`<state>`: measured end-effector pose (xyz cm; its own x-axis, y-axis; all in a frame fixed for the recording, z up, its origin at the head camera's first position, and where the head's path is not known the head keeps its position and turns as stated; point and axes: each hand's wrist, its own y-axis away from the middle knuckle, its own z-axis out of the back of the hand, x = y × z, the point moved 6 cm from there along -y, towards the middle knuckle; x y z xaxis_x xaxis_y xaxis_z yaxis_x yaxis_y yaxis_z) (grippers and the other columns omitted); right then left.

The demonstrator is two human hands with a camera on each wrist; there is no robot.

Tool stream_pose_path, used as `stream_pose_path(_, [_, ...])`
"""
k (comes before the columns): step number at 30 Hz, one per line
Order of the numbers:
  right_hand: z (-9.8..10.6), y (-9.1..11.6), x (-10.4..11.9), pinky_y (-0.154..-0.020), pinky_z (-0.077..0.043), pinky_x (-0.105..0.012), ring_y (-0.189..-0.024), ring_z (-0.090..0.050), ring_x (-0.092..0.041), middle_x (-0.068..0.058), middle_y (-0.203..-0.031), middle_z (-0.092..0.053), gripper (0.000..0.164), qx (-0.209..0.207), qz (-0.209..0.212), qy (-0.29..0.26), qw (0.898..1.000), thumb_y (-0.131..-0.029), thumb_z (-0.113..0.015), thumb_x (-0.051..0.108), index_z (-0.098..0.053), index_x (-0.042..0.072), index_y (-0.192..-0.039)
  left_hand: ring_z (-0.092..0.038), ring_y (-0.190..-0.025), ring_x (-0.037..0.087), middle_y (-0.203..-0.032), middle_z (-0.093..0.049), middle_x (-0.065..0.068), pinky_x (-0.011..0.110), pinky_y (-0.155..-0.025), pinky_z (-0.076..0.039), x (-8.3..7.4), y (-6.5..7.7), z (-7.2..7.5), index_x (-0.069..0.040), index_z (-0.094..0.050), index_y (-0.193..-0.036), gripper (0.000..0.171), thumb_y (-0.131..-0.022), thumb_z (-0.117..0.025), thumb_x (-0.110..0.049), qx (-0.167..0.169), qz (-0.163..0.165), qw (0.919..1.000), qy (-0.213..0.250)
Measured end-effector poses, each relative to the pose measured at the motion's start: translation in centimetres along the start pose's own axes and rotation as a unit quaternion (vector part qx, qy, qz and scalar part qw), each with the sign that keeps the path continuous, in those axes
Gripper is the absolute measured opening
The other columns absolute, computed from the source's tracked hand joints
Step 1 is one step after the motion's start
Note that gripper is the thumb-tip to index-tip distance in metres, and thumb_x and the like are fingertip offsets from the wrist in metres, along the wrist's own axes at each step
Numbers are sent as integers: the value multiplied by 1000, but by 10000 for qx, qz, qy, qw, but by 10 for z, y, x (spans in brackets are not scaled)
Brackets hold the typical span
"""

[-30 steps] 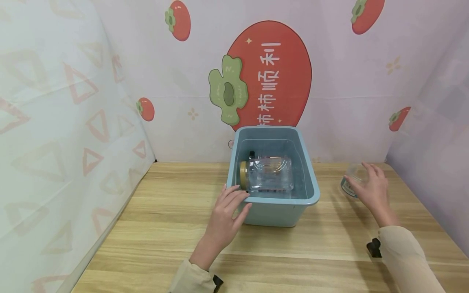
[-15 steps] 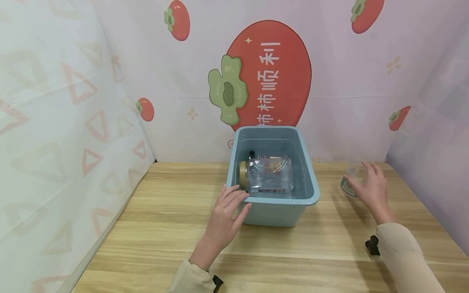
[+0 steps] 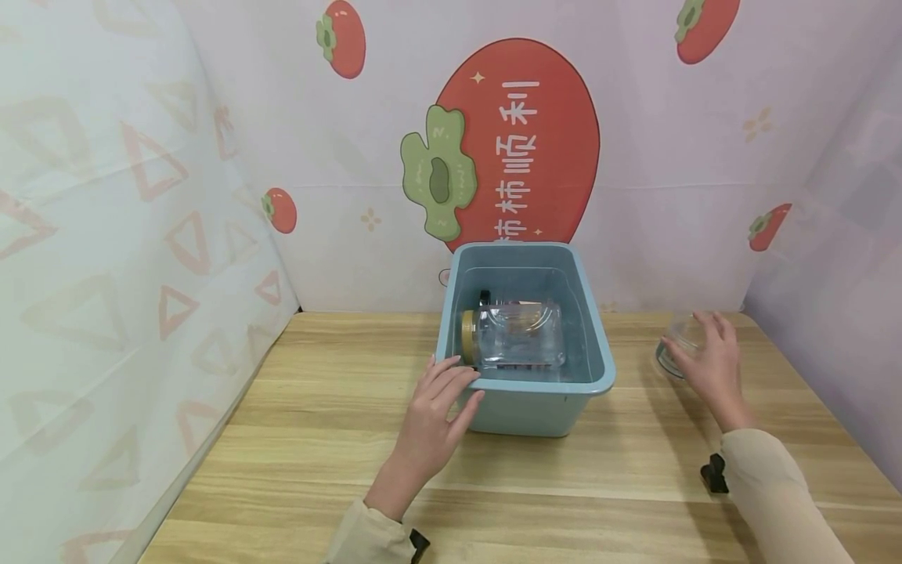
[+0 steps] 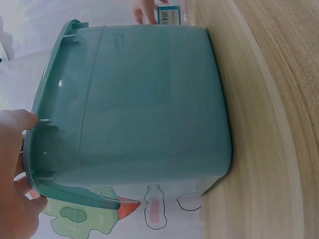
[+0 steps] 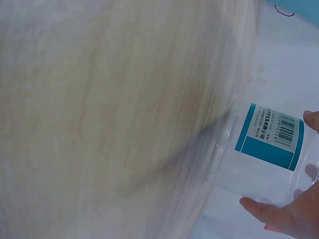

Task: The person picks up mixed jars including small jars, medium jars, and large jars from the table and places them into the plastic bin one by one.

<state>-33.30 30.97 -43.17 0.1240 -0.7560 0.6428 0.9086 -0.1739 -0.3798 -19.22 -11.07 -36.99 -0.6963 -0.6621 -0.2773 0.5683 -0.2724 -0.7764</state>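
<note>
My left hand [image 3: 431,419] holds the near-left corner of the blue plastic bin [image 3: 543,407], fingers over the rim and thumb on the outer wall. Off to the bin's right, my right hand [image 3: 712,372] grips a clear plastic cup [image 3: 672,359] between thumb and fingers. A teal and white barcode label [image 5: 271,135] wraps part of the cup, as the right wrist view shows. The palm covers part of the cup in the head view. Lying on its side inside the bin is a clear jar with a gold lid [image 3: 521,337].
Under the jar are darker items [image 3: 485,298], mostly hidden. The bin stands on a wooden table [image 3: 338,423] against a printed cloth backdrop [image 3: 380,266]. Cloth also hangs along the left and right sides.
My right hand and the cup have shifted very slightly to the left. The left hand and the bin look unmoved.
</note>
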Motion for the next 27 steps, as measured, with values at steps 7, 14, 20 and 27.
stream_pose_path(7, [2, -1, -1, -112, -29, -83, -144, -27, -67, -40, -161, -26, 70, -87, 39, -8, 10000, -94, -77, 10, -42, -11, -150, -65, -126, 37, -115, -76, 8, 68, -114, -43, 0, -1, 0, -4, -74, -116, 25, -92, -81, -7, 12, 14, 10000, 11])
stream_pose_path(14, [5, -2, -2, -113, -29, -81, -144, -30, -65, -42, -158, -30, 69, -157, 183, -11, 9997, -91, -79, 9, -45, -13, -147, -66, -125, 35, -115, -76, 7, 69, -114, -44, 2, 1, -2, -4, -74, -116, 24, -93, -79, -5, 1, 15, 10000, 4])
stream_pose_path(20, [8, -3, 0, -115, -28, -80, -145, -29, -65, -43, -157, -31, 68, -31, 202, 80, 9998, -94, -77, 14, -45, -14, -147, -65, -127, 35, -114, -76, 8, 68, -114, -43, 1, 0, -1, -3, -74, -115, 25, -92, -81, -6, -10, 32, 10000, 0])
stream_pose_path(27, [9, -4, 3, -116, -26, -81, -145, -26, -66, -42, -160, -27, 69, 231, 219, 111, 9994, -98, -75, 19, -42, -13, -151, -64, -128, 34, -115, -76, 7, 67, -115, -43, 2, 0, -1, -5, -74, -116, 26, -91, -82, -6, -27, 40, 10000, -17])
